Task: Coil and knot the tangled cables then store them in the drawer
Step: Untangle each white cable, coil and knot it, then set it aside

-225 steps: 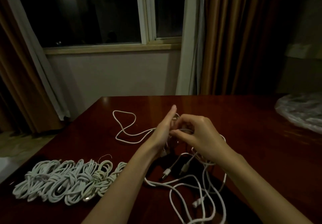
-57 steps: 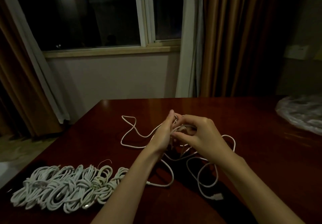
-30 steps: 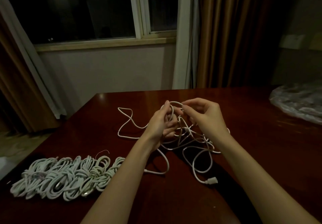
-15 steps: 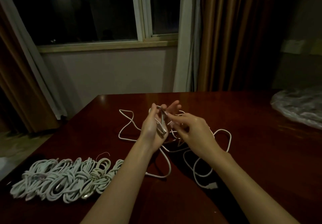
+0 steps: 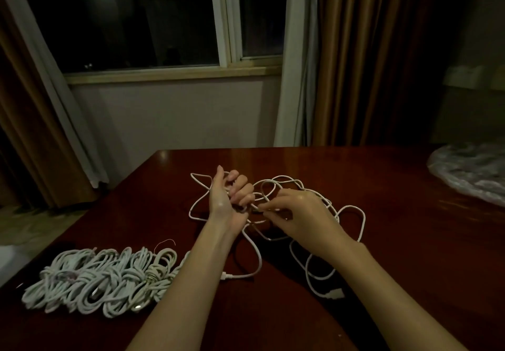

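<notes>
Item one: loose white cable (image 5: 362, 222), mid-desk, directly ahead of me. It has no single long axis; it sprawls in open loops, widest left to right, from a far-left bend near my left hand out to a big loop on the right. One plug end (image 5: 334, 294) lies nearest me on the right and points right; another end (image 5: 226, 275) lies beside my left forearm and points left.

Item two: left hand (image 5: 228, 200), raised upright, palm turned rightward, fingers curled round several strands of the cable. How many turns sit in the grip I cannot tell.

Item three: right hand (image 5: 295, 214), just beside the left, fingertips pinching a strand close to the left palm. The pinch point is dim and partly masked by its own knuckles.

Item four: bundle of coiled cables (image 5: 103, 282), near-left on the desk (image 5: 410, 241), a row running left to right, each coil's long axis pointing roughly away from me. Its right end is hidden behind my left forearm.

Item five: clear plastic bag (image 5: 470, 175), far right, cut off by the frame edge; contents indistinct.

Item six: window (image 5: 164, 17) and curtains (image 5: 355, 55) beyond the desk, dark.
</notes>
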Demonstrator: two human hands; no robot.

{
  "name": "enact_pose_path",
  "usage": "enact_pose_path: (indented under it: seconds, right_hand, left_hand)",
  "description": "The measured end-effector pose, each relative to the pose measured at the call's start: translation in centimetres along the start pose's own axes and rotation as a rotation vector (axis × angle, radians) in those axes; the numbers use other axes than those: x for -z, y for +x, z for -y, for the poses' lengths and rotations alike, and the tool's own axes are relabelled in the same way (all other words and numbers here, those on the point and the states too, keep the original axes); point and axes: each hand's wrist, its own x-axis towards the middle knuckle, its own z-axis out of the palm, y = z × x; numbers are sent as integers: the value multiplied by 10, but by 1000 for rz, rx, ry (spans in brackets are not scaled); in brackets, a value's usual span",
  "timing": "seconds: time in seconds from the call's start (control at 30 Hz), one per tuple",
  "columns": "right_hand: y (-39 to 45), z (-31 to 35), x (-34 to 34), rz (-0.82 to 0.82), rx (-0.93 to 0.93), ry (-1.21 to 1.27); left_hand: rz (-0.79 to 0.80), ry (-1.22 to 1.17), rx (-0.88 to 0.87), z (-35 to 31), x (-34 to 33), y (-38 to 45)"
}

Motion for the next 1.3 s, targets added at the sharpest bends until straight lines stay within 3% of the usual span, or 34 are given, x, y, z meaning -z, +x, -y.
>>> enact_pose_path:
  seconds: [0.27,0.47,0.6,0.73,0.87,1.07,1.2,1.3]
  right_hand:
    - [0,0,7,-3,125,-164]
    - [-3,-7,20,79,-22,-201]
    - [-1,0,10,111,121,-197]
    - [2,8,7,25,204,-103]
    - [0,8,12,-52,114,-11]
    - [1,3,16,-6,-89,77]
    - [2,5,15,16,-152,108]
    - [3,7,18,77,-223,308]
  left_hand:
    - [14,149,21,4,-6,-2]
    - [-14,160,26,5,-9,-7]
    - [-42,186,13,10,-9,-9]
    - [-10,257,49,7,-9,-11]
    - [7,512,93,11,-15,-19]
    - [87,918,128,21,-23,-28]
    - [169,984,180,21,-21,-28]
    - [174,979,203,21,-21,-28]
